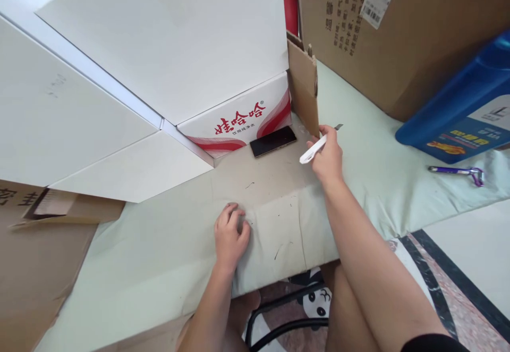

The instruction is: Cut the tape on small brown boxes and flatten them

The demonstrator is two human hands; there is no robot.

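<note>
My right hand (pixel 329 155) grips a white utility knife (pixel 314 151); its thin blade tip (pixel 338 126) pokes out past my fingers, right beside a small upright piece of brown cardboard (pixel 305 83). My left hand (pixel 230 234) rests on the pale green cloth (pixel 159 251) covering the table, fingers curled loosely with nothing in them. A dark phone (pixel 273 141) lies flat on the cloth just left of the knife, in front of a white box with red characters (pixel 239 120).
Large white box flaps (pixel 119 75) fill the left and upper middle. A big brown carton (pixel 398 27) stands at the back right, a blue jug (pixel 458 112) in front of it, a purple-handled tool (pixel 458 172) beside that. Flat brown cardboard (pixel 35 256) lies at the left.
</note>
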